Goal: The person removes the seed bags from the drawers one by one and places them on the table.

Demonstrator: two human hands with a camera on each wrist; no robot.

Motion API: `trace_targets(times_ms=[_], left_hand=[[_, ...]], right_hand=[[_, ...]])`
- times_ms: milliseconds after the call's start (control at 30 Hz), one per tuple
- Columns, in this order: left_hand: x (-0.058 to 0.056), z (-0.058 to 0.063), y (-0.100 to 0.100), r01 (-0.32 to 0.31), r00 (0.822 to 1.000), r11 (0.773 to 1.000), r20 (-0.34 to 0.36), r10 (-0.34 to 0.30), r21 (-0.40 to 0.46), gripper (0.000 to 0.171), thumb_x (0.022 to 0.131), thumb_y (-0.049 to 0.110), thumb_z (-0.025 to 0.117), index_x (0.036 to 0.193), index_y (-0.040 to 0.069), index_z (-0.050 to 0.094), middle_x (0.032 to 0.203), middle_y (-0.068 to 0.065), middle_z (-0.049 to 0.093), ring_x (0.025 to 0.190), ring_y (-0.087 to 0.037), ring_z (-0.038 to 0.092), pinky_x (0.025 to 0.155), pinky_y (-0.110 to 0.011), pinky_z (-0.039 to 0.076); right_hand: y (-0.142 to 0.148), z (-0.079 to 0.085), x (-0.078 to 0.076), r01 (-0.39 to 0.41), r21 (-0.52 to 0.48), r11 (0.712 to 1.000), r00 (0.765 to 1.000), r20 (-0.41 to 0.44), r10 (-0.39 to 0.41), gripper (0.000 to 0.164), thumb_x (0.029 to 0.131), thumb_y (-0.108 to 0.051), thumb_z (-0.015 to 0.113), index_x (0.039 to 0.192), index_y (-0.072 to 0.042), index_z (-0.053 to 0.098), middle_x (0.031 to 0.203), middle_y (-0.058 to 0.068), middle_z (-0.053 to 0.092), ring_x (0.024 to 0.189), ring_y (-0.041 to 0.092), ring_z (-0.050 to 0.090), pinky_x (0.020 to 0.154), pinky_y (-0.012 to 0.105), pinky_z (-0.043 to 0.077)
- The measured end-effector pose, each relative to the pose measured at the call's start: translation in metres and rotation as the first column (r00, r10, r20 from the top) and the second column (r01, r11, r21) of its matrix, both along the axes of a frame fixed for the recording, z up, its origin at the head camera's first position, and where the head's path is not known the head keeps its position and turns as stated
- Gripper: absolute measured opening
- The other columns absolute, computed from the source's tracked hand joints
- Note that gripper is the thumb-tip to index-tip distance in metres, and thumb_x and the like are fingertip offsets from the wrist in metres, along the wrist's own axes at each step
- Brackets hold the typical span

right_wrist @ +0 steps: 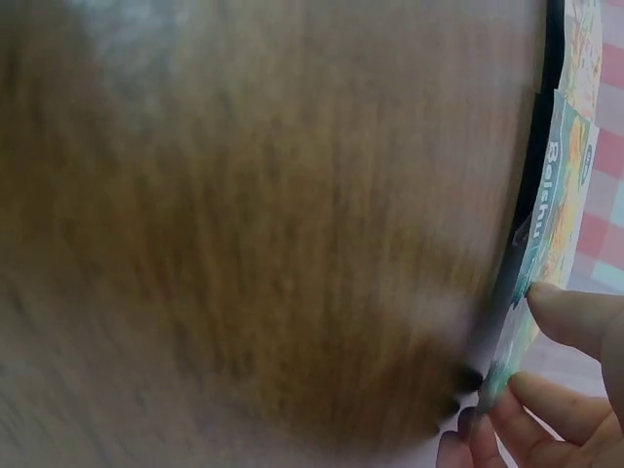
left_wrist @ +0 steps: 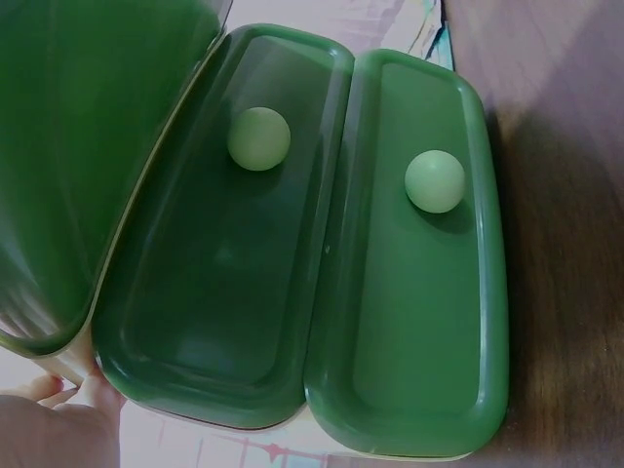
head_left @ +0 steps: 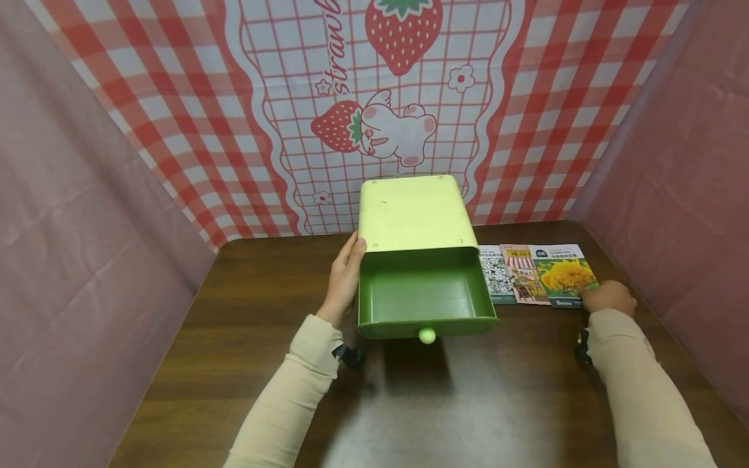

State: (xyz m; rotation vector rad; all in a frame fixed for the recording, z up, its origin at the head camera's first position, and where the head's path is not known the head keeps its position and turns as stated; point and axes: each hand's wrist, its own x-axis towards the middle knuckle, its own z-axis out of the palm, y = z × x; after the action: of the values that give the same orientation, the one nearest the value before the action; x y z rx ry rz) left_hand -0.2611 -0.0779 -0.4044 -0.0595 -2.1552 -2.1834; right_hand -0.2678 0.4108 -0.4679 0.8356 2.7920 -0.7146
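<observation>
A small pale-yellow cabinet (head_left: 415, 211) with green drawers stands near the back of the table. Its top drawer (head_left: 424, 296) is pulled out, with a bare inside and a round knob. In the left wrist view, a middle drawer (left_wrist: 214, 283) and a bottom drawer (left_wrist: 409, 312) below it are closed. My left hand (head_left: 342, 279) rests against the cabinet's left side, fingers extended along it. At the right, my right hand (head_left: 610, 299) pinches the lower right corner of a seed packet (head_left: 566, 276) with yellow flowers, thumb on its face and fingers at its edge.
A packet with a striped awning picture (head_left: 526, 276) and one with white flowers (head_left: 497, 276) overlap beside the flower packet, right of the cabinet. A checked strawberry cloth (head_left: 246, 130) hangs behind the wooden table (head_left: 263, 292). Pink curtains (head_left: 673, 162) close in both sides.
</observation>
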Motion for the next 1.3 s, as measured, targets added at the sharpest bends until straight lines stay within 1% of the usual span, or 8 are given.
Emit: trace_targets(times_ms=[200, 333, 533, 633, 800, 1000, 1133, 1300], left_hand=[[0.000, 0.002, 0.000, 0.014, 1.000, 1.000, 0.023, -0.014, 0.005, 0.058, 0.102, 0.047, 0.045, 0.154, 0.024, 0.032, 0.161, -0.001, 0.028, 0.148, -0.023, 0.027, 0.122, -0.044, 0.026], [0.011, 0.017, 0.001, 0.012, 0.999, 1.000, 0.031, -0.012, -0.001, 0.057, 0.103, 0.041, 0.045, 0.154, 0.018, 0.032, 0.161, -0.006, 0.028, 0.147, -0.026, 0.029, 0.121, -0.044, 0.028], [0.022, 0.030, 0.003, 0.014, 1.000, 1.000, 0.019, -0.014, 0.001, 0.058, 0.104, 0.039, 0.044, 0.154, 0.015, 0.031, 0.161, -0.007, 0.029, 0.148, -0.026, 0.027, 0.122, -0.043, 0.026], [0.023, 0.030, 0.002, 0.016, 1.000, 1.000, 0.019, -0.016, -0.003, 0.058, 0.104, 0.040, 0.044, 0.154, 0.015, 0.031, 0.161, -0.006, 0.029, 0.148, -0.025, 0.027, 0.122, -0.042, 0.025], [0.019, 0.028, 0.002, 0.016, 1.000, 1.000, 0.026, -0.016, 0.000, 0.057, 0.104, 0.040, 0.045, 0.154, 0.016, 0.032, 0.161, -0.006, 0.029, 0.147, -0.025, 0.029, 0.121, -0.042, 0.028], [0.001, 0.005, 0.000, 0.020, 0.999, 1.000, 0.026, -0.020, 0.006, 0.058, 0.103, 0.044, 0.045, 0.154, 0.021, 0.031, 0.161, -0.002, 0.028, 0.148, -0.024, 0.028, 0.121, -0.043, 0.027], [-0.001, 0.001, 0.000, 0.011, 1.000, 1.000, 0.009, -0.012, 0.009, 0.060, 0.101, 0.049, 0.045, 0.154, 0.024, 0.032, 0.161, 0.000, 0.029, 0.148, -0.022, 0.027, 0.122, -0.043, 0.025], [0.000, 0.001, 0.001, -0.010, 1.000, 1.000, -0.001, 0.010, 0.008, 0.061, 0.099, 0.053, 0.047, 0.153, 0.026, 0.035, 0.160, 0.001, 0.032, 0.147, -0.020, 0.029, 0.122, -0.042, 0.026]], right_hand=[[0.002, -0.003, -0.003, -0.023, 0.013, 1.000, 0.999, 0.035, 0.023, 0.066, 0.096, -0.034, 0.046, 0.128, 0.023, 0.044, 0.127, 0.044, 0.040, 0.113, 0.059, 0.038, 0.091, 0.062, 0.043], [-0.002, 0.000, -0.003, -0.029, 0.021, 0.999, 1.000, -0.010, 0.029, 0.064, 0.095, -0.031, 0.044, 0.131, 0.021, 0.042, 0.131, 0.043, 0.040, 0.114, 0.059, 0.039, 0.093, 0.062, 0.041], [-0.022, 0.012, -0.005, 0.087, -0.235, 0.968, 0.969, -0.207, -0.138, 0.062, 0.098, -0.033, 0.046, 0.144, 0.009, 0.039, 0.145, 0.032, 0.042, 0.129, 0.047, 0.042, 0.106, 0.056, 0.039], [-0.035, 0.024, -0.006, 0.087, -0.344, 0.935, 0.944, -0.270, -0.187, 0.061, 0.100, -0.037, 0.044, 0.146, 0.003, 0.040, 0.148, 0.027, 0.042, 0.128, 0.040, 0.044, 0.094, 0.046, 0.047], [-0.055, 0.046, -0.003, -0.010, -0.397, 0.918, 0.927, -0.348, -0.140, 0.061, 0.101, -0.041, 0.044, 0.148, -0.001, 0.041, 0.148, 0.023, 0.043, 0.113, 0.027, 0.050, 0.072, 0.022, 0.044], [-0.084, 0.075, 0.016, -0.171, -0.419, 0.892, 0.893, -0.449, -0.040, 0.059, 0.102, -0.044, 0.042, 0.146, -0.006, 0.046, 0.125, 0.002, 0.054, 0.094, 0.001, 0.051, 0.073, 0.011, 0.047], [-0.106, 0.094, 0.031, -0.285, -0.455, 0.844, 0.854, -0.520, 0.008, 0.048, 0.102, -0.041, 0.044, 0.138, -0.010, 0.053, 0.105, -0.019, 0.055, 0.090, -0.005, 0.054, 0.071, 0.007, 0.049], [-0.132, 0.113, 0.053, -0.404, -0.425, 0.810, 0.793, -0.605, 0.079, 0.036, 0.101, -0.036, 0.051, 0.129, -0.015, 0.059, 0.100, -0.028, 0.059, 0.089, -0.005, 0.058, 0.071, 0.008, 0.051]])
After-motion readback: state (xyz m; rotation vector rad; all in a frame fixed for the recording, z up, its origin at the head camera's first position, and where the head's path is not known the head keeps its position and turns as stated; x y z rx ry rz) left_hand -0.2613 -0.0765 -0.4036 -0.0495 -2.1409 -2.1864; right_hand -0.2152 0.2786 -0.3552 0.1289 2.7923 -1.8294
